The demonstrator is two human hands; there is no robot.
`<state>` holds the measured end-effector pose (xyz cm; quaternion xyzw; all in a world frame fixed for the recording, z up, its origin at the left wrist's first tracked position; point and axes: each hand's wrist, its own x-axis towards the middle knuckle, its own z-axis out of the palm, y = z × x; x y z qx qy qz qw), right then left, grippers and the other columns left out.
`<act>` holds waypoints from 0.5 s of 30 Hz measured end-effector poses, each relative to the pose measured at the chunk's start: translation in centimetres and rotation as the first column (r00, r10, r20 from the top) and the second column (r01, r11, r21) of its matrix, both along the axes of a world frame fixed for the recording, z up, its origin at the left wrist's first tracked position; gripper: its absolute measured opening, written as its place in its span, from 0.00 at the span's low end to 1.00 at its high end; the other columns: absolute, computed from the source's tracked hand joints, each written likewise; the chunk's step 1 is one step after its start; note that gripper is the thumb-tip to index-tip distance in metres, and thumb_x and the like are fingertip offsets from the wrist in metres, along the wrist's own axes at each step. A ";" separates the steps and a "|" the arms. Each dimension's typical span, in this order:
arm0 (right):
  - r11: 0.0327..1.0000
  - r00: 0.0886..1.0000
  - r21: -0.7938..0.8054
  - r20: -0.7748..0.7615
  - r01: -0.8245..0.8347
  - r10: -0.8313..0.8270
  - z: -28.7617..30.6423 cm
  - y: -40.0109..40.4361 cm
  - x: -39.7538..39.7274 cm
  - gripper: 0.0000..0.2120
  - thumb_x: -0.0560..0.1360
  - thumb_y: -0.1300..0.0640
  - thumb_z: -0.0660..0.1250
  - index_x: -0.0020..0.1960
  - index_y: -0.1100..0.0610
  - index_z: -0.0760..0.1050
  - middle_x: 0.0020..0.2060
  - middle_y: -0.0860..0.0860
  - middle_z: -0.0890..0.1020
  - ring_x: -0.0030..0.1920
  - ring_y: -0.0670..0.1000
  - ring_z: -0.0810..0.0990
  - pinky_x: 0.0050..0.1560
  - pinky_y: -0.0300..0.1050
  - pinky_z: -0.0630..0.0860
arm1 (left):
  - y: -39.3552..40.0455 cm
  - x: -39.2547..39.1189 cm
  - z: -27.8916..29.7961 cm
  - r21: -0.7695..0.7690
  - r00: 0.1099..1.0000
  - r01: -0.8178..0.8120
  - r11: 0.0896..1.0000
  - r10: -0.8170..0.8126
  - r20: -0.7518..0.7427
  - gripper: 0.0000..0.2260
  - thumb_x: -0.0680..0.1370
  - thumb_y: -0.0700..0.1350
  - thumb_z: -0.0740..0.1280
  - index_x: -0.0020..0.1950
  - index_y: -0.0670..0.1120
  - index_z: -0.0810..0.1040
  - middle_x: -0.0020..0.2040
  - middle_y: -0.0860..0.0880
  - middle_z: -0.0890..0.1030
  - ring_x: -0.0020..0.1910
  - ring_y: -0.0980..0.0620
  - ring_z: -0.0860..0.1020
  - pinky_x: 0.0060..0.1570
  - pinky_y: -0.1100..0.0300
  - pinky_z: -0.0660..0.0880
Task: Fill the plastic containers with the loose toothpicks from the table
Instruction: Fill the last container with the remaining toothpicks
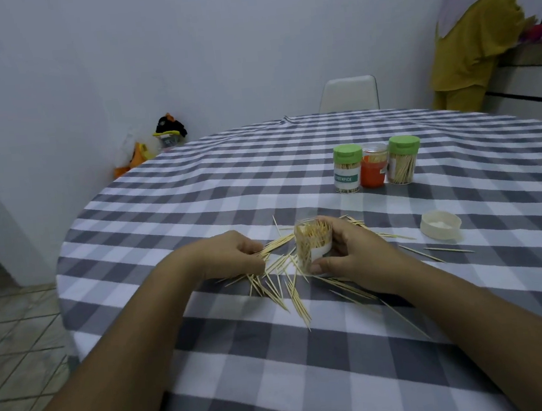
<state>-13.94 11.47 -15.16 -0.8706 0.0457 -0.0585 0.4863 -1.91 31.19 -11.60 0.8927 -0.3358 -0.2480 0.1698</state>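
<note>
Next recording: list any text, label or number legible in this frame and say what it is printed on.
"TOOTHPICK" (first letter partly cut off): white and green label on the left green-lidded container.
Label on the right green-lidded container: only an edge shows, nothing legible.
White label on the orange container: too small to read.
White label on the open container held by the right hand: no print visible.

Camera setup: 1 head-worn wide-angle view.
Looks forward and down from the wearer's head across the round table; forearms enter from the bottom edge, near the lens; far wall behind.
</note>
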 end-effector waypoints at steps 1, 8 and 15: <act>1.000 1.000 0.001 0.000 -0.002 0.002 0.0 0.0 0.0 0.33 0.69 0.61 0.75 0.70 0.48 0.66 0.59 0.45 0.79 0.59 0.46 0.78 0.64 0.50 0.74 | 0.1 -0.1 0.1 0.060 0.999 0.037 0.998 -0.039 0.026 0.23 0.71 0.56 0.67 0.66 0.55 0.75 0.59 0.51 0.75 0.57 0.49 0.73 0.61 0.52 0.70; 1.000 1.000 0.003 0.011 -0.007 0.007 0.0 0.0 0.0 0.33 0.69 0.60 0.75 0.70 0.49 0.66 0.57 0.45 0.80 0.58 0.45 0.78 0.63 0.48 0.75 | 0.0 -0.1 -0.3 0.108 0.980 0.028 0.994 -0.048 0.191 0.24 0.76 0.50 0.68 0.72 0.54 0.69 0.68 0.53 0.70 0.62 0.53 0.70 0.64 0.55 0.68; 1.000 1.000 -0.019 0.005 -0.011 0.011 0.4 0.3 -0.4 0.32 0.70 0.61 0.74 0.69 0.48 0.66 0.58 0.44 0.79 0.58 0.44 0.78 0.63 0.46 0.75 | -1.6 -0.3 -1.1 0.245 0.865 -0.062 0.968 -0.070 0.497 0.20 0.81 0.42 0.58 0.72 0.56 0.69 0.63 0.47 0.77 0.60 0.47 0.75 0.58 0.58 0.73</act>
